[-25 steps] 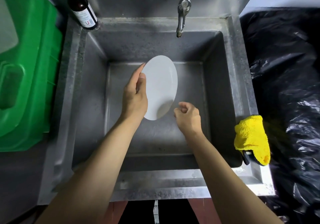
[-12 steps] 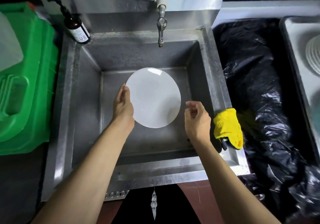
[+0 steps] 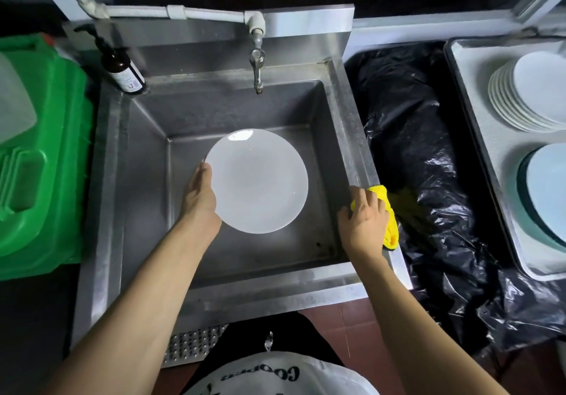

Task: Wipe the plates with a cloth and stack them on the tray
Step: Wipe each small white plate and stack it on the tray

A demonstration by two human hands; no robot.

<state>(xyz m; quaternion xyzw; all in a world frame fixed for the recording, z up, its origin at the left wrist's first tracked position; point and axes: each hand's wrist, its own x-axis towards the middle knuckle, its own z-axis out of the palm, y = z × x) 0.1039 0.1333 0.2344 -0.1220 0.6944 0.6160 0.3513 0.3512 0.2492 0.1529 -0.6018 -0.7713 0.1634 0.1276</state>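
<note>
Head cam: L fingers [image 3: 204, 170] are gripping round white ceramic plate [image 3: 260, 180] by rim, R fingers [image 3: 366, 198] curling over soft yellow cloth [image 3: 389, 214]. Plate's prob. slippery, fragile.

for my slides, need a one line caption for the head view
Left hand holds a plate over the sink; right hand grips the cloth on its rim.

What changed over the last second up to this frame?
The right hand moved right from beside the plate and now curls its fingers over the yellow cloth on the sink rim. The plate turned from tilted to facing the camera. The left hand still grips the plate's left edge; the cloth stays on the rim.
</note>
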